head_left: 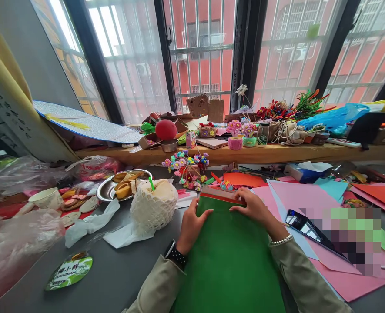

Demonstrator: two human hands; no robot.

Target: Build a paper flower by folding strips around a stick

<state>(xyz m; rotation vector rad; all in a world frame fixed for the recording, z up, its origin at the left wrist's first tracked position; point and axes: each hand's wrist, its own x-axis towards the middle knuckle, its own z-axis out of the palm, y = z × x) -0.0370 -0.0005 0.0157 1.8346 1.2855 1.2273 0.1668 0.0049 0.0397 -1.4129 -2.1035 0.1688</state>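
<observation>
A large sheet of dark green paper [231,261] runs from the middle of the view down to its lower edge. Along its far edge shows a narrow reddish-brown strip [220,194]. My left hand [192,224] grips the upper left corner, thumb lying on the green face and fingers at the side. At the upper right corner, my right hand [252,208] holds the sheet, its thumb on top and its fingers over the far edge. Left of the sheet stands a trimmed coconut [155,206] in white netting, with a green straw [151,183].
Pink paper sheets [299,193] and a dark phone [319,232] lie at right. A metal bowl with food [104,189], a paper cup [47,200] and plastic bags [25,243] crowd the left. A leaf-shaped green tag [68,273] lies nearer. Craft flowers [187,167] stand behind, below a cluttered sill [192,157].
</observation>
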